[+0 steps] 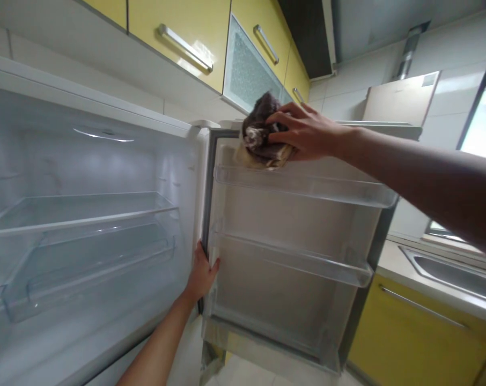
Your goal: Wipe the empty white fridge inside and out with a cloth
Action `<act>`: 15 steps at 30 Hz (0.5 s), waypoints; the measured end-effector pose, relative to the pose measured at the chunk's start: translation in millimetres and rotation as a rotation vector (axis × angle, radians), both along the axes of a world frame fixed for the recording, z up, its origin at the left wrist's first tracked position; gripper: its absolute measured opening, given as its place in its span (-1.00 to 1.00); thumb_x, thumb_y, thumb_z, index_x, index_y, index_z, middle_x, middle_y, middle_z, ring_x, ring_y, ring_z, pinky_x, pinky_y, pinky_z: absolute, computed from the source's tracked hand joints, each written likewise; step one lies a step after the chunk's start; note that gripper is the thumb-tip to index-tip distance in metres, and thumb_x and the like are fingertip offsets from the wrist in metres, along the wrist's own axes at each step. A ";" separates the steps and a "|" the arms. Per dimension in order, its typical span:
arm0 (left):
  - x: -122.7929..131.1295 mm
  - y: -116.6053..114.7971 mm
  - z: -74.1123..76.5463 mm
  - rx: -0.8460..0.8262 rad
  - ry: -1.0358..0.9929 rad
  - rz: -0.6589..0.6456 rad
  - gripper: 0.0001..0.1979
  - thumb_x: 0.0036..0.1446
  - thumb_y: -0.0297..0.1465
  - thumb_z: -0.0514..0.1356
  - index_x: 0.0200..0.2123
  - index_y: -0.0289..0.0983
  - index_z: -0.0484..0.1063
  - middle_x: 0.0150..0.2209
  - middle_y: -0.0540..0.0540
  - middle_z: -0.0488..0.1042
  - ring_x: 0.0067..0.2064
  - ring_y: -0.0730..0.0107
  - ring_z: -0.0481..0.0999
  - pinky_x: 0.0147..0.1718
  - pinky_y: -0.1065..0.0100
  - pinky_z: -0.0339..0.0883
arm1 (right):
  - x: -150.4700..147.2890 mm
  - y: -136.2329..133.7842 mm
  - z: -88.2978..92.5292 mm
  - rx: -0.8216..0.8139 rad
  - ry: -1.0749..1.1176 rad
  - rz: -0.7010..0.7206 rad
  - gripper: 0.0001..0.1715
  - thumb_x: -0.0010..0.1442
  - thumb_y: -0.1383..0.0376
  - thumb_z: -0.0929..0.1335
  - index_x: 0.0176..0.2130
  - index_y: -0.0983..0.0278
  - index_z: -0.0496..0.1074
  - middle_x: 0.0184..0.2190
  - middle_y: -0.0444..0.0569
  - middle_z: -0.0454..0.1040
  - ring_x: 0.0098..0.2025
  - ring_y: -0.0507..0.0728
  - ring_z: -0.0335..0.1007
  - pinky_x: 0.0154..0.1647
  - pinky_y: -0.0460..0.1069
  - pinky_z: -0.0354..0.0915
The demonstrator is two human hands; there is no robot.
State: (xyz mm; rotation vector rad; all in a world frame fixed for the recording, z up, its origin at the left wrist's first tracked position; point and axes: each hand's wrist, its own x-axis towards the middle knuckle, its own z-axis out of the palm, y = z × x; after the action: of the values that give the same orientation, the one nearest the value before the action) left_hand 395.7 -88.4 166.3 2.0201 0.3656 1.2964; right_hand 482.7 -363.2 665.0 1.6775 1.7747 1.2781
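Observation:
A crumpled brown and cream cloth (263,131) is bunched in my right hand (301,131), which is closed around it. The hand holds it against the upper inside of the open refrigerator door (291,222), by the top hinge-side corner, just above the upper clear door shelf (307,185). Lower down, my left hand (203,273) grips the door's hinge-side edge at the grey seal (209,187). Its thumb lies toward the door's inner face, and the other fingers are partly hidden in the gap beside the refrigerator body.
To the left is the lit refrigerator compartment (94,166) with a glass shelf (90,206) and a clear drawer (102,268). A second clear door shelf (299,257) sits lower. Yellow wall cabinets (178,37) hang above. A sink (456,273) is set in the counter at right.

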 end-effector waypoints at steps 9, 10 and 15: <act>10.6 -5.8 -4.7 -0.067 0.033 0.034 -0.03 0.32 -0.16 0.16 0.54 -0.48 -0.29 0.49 -0.60 0.04 0.61 -0.25 -0.01 0.50 -0.29 0.09 | 52.2 -141.5 -6.3 0.273 -0.028 -0.403 -0.24 0.20 0.27 0.55 0.34 0.21 0.43 0.33 0.38 0.29 0.37 0.43 0.05 0.33 0.29 0.07; 11.6 -6.6 -4.7 -0.072 0.035 0.038 -0.03 0.32 -0.16 0.16 0.54 -0.48 -0.29 0.48 -0.60 0.05 0.60 -0.27 -0.01 0.49 -0.30 0.10 | 52.2 -137.8 -9.2 0.309 -0.023 -0.408 -0.21 0.21 0.24 0.55 0.37 0.21 0.40 0.32 0.38 0.30 0.37 0.44 0.05 0.33 0.31 0.05; 13.7 -9.7 -5.1 -0.079 0.031 0.075 0.00 0.31 -0.12 0.15 0.56 -0.45 -0.32 0.52 -0.59 -0.03 0.62 -0.34 -0.10 0.49 -0.34 0.07 | 42.0 -63.0 -19.9 0.325 0.016 -0.218 -0.34 0.36 0.00 0.45 0.36 0.05 0.42 0.44 0.27 0.18 0.43 0.52 -0.06 0.40 0.43 -0.12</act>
State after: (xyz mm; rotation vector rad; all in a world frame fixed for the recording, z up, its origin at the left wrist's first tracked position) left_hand 409.4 -98.1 161.2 1.9788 0.5035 1.2763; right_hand 524.8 -426.2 645.1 1.9947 1.3992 1.5145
